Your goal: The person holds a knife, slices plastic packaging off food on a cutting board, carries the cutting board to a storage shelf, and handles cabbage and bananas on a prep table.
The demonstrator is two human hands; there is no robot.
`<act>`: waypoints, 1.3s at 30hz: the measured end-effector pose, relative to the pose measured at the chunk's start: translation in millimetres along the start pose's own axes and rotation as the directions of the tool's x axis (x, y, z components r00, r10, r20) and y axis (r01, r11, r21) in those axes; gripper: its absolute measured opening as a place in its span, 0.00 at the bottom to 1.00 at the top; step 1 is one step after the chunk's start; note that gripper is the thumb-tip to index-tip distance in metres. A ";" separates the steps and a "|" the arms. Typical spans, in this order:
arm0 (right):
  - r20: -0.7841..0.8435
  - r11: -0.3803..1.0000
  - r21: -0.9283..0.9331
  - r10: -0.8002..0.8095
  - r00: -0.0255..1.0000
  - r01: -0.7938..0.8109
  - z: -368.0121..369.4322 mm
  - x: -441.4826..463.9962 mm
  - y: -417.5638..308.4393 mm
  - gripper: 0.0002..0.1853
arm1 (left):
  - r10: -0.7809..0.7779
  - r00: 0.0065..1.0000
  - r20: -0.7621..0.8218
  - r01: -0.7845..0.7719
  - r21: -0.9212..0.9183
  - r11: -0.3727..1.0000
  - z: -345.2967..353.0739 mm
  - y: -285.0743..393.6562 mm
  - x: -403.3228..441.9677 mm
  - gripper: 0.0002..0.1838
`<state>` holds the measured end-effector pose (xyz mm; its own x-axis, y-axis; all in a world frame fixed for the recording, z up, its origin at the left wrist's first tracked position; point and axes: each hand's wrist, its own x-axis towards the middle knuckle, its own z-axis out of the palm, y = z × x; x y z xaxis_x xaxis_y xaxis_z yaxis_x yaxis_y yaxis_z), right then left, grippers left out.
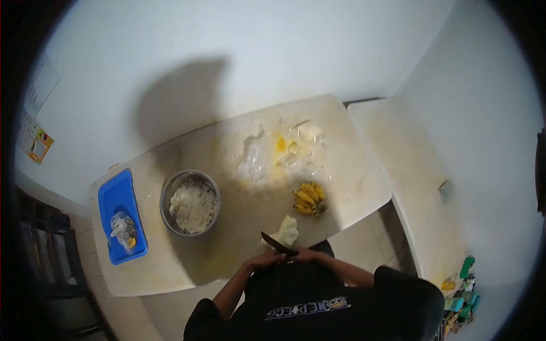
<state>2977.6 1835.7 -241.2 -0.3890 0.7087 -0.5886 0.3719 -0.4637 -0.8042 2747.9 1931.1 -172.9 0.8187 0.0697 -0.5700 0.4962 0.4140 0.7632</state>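
Note:
At the table's front edge, close to my body, my right hand (305, 255) is closed at the handle end of a dark-bladed knife (277, 244). The blade points up and to the left. My left hand (265, 260) is just left of it, below the blade, with its fingers too small and partly hidden to read. Just beyond the knife lies a pale green, crumpled piece (288, 229) that looks like cabbage leaf or cloth. Farther right is a bunch of small yellow bananas (307, 198).
Left of centre stands a metal pot (164, 211) of white, rice-like food. A blue tray (111, 193) at the far left holds a knotted plastic bag (121, 226). Clear plastic (256, 162) and a yellow smear lie at the back. Bottles (466, 298) stand at lower right.

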 end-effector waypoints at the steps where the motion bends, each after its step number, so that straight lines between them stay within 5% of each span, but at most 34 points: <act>1: 0.012 0.997 -0.080 0.015 1.000 -0.014 -2.8 3.0 6.0 0.27 | 0.085 0.996 -0.029 -0.082 0.085 0.993 0.7 -12.5 5.3 0.36; 3: -0.002 0.995 -0.091 -0.046 0.999 0.045 -8.6 -0.3 4.0 0.28 | 0.059 0.997 -0.057 -0.053 0.110 0.993 3.7 -0.8 -1.3 0.35; 5: -0.005 0.993 -0.077 0.093 0.996 -0.093 -20.9 -5.9 5.6 0.29 | 0.031 0.996 -0.087 -0.019 0.131 0.991 13.4 2.2 -4.5 0.34; 9: 0.123 0.972 -0.221 0.103 0.987 -0.074 -63.8 -9.4 12.8 0.30 | 0.221 0.958 -0.184 -0.179 0.218 0.959 19.9 2.3 1.6 0.25; 11: 0.154 0.951 -0.306 0.091 0.984 -0.041 -87.4 -19.2 29.1 0.31 | 0.034 0.966 -0.255 0.038 0.272 0.962 22.0 16.1 4.6 0.23; 13: 0.067 0.972 -0.234 0.014 0.998 0.002 -112.0 -44.5 28.8 0.31 | 0.024 0.944 -0.329 0.093 0.334 0.938 23.2 18.6 18.8 0.25; 16: 0.036 0.982 -0.182 -0.041 0.999 0.047 -154.6 -72.9 41.9 0.29 | -0.147 0.889 -0.434 0.331 0.386 0.861 49.7 100.9 30.2 0.23; 18: 0.051 0.987 -0.157 -0.005 0.999 0.013 -191.8 -90.8 48.2 0.28 | 0.044 0.864 -0.501 0.319 0.613 0.722 63.9 124.2 57.0 0.20; 22: -0.037 0.989 -0.146 -0.015 0.999 0.010 -259.3 -122.9 64.2 0.24 | 0.150 0.798 -0.584 0.173 0.460 0.871 88.6 162.7 133.9 0.16; 24: -0.132 0.997 -0.072 0.013 0.991 -0.023 -278.3 -131.7 88.9 0.23 | 0.361 0.678 -0.641 0.279 0.678 0.680 100.9 159.7 177.4 0.14; 27: -0.208 0.989 0.135 0.084 0.975 -0.057 -288.5 -156.8 101.8 0.22 | 0.510 0.543 -0.667 0.234 0.703 0.671 129.8 166.5 213.5 0.14; 29: -0.246 0.950 0.289 0.195 0.950 -0.120 -292.5 -166.1 114.8 0.26 | 0.487 0.486 -0.726 0.280 0.657 0.700 141.4 170.2 217.9 0.15; 32: -0.250 0.947 0.287 0.222 0.943 -0.146 -292.3 -159.6 142.9 0.25 | 0.433 0.160 -0.887 0.486 0.453 0.748 128.1 140.9 208.6 0.23; 34: -0.261 0.940 0.307 0.235 0.936 -0.150 -286.8 -159.4 144.3 0.25 | 0.395 0.038 -0.918 0.589 0.340 0.733 111.2 131.5 179.7 0.28; 37: -0.273 0.950 0.282 0.210 0.939 -0.131 -284.9 -155.4 142.3 0.25 | 0.345 -0.058 -0.937 0.777 0.175 0.605 102.5 127.2 138.9 0.48; 38: -0.284 0.940 0.318 0.219 0.933 -0.123 -283.8 -153.4 145.6 0.25 | 0.343 -0.056 -0.938 0.779 0.174 0.602 98.7 121.9 133.2 0.48; 39: -0.296 0.929 0.353 0.228 0.928 -0.115 -282.7 -153.5 146.2 0.25 | 0.215 -0.034 -0.976 0.808 0.100 0.581 95.7 117.0 129.1 0.54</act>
<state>3330.0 1809.4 -245.0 -0.0271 0.7092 -0.7045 0.0928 -0.6999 -0.7082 2939.3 1901.7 -128.1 -0.2032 0.9725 -0.1139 0.9784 0.2061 0.0135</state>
